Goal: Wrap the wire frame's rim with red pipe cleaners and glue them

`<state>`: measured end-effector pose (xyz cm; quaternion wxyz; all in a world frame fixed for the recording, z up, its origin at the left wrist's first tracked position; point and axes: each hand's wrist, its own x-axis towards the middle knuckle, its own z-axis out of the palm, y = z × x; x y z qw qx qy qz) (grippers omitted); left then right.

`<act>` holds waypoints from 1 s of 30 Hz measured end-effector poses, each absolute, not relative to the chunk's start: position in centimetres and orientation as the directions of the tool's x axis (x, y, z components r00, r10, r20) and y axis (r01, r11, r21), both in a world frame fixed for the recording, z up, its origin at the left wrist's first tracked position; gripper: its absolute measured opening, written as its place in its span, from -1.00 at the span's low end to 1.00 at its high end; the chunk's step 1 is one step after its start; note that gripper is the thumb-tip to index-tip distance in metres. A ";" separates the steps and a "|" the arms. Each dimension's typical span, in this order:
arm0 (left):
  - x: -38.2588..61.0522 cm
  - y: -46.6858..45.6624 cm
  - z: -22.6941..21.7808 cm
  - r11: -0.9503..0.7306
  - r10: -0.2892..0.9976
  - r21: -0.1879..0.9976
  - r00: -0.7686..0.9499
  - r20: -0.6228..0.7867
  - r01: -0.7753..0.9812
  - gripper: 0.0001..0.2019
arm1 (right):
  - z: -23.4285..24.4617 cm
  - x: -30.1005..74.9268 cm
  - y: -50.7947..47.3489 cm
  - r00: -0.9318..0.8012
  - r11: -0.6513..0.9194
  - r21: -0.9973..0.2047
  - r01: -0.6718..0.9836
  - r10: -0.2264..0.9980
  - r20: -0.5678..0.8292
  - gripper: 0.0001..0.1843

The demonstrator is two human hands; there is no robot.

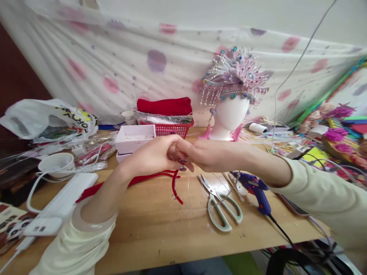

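Here | left hand (160, 152), right hand (202, 154) touching | grip hidden, can't say | fuzzy, curved red strip (174, 188) below

matt strip (173, 186), smooth wooden table (149, 229)

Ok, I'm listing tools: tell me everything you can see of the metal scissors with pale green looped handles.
The metal scissors with pale green looped handles lie on the light brown wooden table, blades slightly parted, tips pointing away from the person and leftward. The blades look like shiny steel, the handles like plastic. They lie between a curved red fabric-like strip on their left and a blue plastic glue gun on their right. Neither the left hand nor the right hand touches them.
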<state>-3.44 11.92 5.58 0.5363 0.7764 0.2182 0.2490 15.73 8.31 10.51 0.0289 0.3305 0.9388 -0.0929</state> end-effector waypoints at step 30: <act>-2.6 12.2 4.2 -0.430 0.841 0.897 0.405 0.359 0.100 -0.92 | 0.0 20.6 -1.9 0.549 0.067 -0.758 0.648 0.649 0.526 -0.40</act>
